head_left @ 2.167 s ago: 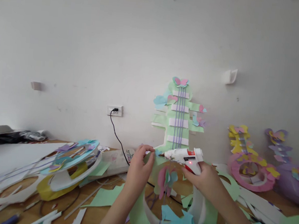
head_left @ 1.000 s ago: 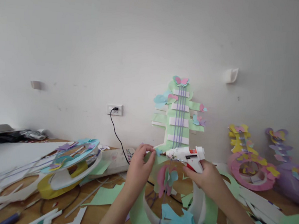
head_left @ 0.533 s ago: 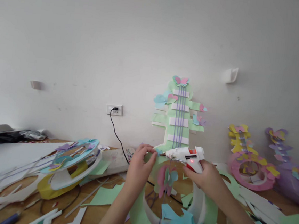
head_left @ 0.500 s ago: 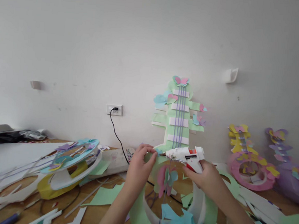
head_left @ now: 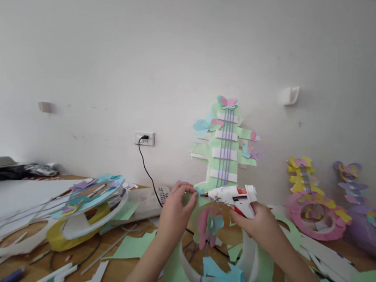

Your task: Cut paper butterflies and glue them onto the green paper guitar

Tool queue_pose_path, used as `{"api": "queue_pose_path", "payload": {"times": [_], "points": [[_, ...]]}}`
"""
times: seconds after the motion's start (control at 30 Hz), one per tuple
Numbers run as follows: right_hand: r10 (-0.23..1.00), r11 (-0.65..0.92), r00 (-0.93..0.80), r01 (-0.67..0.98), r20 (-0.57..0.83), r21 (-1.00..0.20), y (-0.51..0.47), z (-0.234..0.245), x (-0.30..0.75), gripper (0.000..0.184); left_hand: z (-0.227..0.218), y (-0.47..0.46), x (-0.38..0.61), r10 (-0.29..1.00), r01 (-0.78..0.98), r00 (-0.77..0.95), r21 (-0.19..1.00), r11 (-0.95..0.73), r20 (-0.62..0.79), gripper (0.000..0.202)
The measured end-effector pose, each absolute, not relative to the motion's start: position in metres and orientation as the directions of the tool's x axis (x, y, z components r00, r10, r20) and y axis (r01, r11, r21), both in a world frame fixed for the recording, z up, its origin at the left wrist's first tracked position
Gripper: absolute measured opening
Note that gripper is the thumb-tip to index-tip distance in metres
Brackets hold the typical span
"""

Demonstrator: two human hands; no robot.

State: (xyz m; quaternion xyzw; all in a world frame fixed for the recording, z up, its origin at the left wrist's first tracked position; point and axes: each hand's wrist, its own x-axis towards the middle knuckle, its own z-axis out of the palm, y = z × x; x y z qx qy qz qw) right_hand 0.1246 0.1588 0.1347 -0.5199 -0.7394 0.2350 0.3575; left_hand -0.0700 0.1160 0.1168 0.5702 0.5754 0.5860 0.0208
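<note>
My right hand (head_left: pixel 250 219) is wrapped around the grip of a white glue gun (head_left: pixel 227 194) with red and black parts. The gun's nozzle points left, level with the fingertips of my left hand (head_left: pixel 177 208). That hand is closed in a pinch, and what it holds is hidden. A small piece of blue paper (head_left: pixel 200 190) shows between its fingertips and the nozzle. Both hands are over a pale green paper guitar (head_left: pixel 224 165) that stands upright, with purple strings, white strips and paper butterflies. Its round hollow body is partly behind my arms, with a pink and blue butterfly (head_left: pixel 212 224) inside.
A blue and yellow paper guitar (head_left: pixel 96 194) lies at left among scraps. A pink and yellow one (head_left: pixel 320 214) and a purple one (head_left: pixel 368 227) stand at right. A black cord (head_left: pixel 147 170) runs from a wall socket (head_left: pixel 144 138). Blue paper (head_left: pixel 225 273) lies in front.
</note>
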Motion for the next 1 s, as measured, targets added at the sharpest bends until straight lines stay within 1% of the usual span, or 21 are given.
{"api": "queue_pose_path", "payload": {"times": [0.2,0.3,0.4,0.53,0.73,1.0], "points": [[0.93,0.368,-0.247,0.602,0.274,-0.708,0.1626,0.1346,0.1262,0.019,0.1171,0.1147,-0.0683,0.686,0.647,-0.356,0.697,-0.309,0.635,0.008],[0.936,0.352,-0.245,0.61,0.253,-0.71,0.1629,0.1351,0.1265,0.018,0.1169,0.1138,-0.0683,0.678,0.653,-0.361,0.693,-0.306,0.64,0.007],[0.939,0.344,-0.217,0.596,0.267,-0.725,0.1606,0.1355,0.1259,0.017,0.1166,0.1135,-0.0682,0.671,0.662,-0.361,0.685,-0.305,0.647,0.01],[0.931,0.365,-0.227,0.587,0.286,-0.723,0.1587,0.1354,0.1254,0.018,0.1167,0.1138,-0.0686,0.66,0.674,-0.36,0.673,-0.305,0.66,0.012],[0.937,0.349,-0.204,0.602,0.284,-0.718,0.1582,0.136,0.1249,0.016,0.1155,0.1158,-0.0699,0.622,0.684,-0.37,0.656,-0.32,0.69,0.015],[0.929,0.371,-0.234,0.595,0.288,-0.713,0.1598,0.1347,0.1262,0.016,0.1147,0.1164,-0.0709,0.623,0.671,-0.394,0.675,-0.307,0.675,0.017]]}}
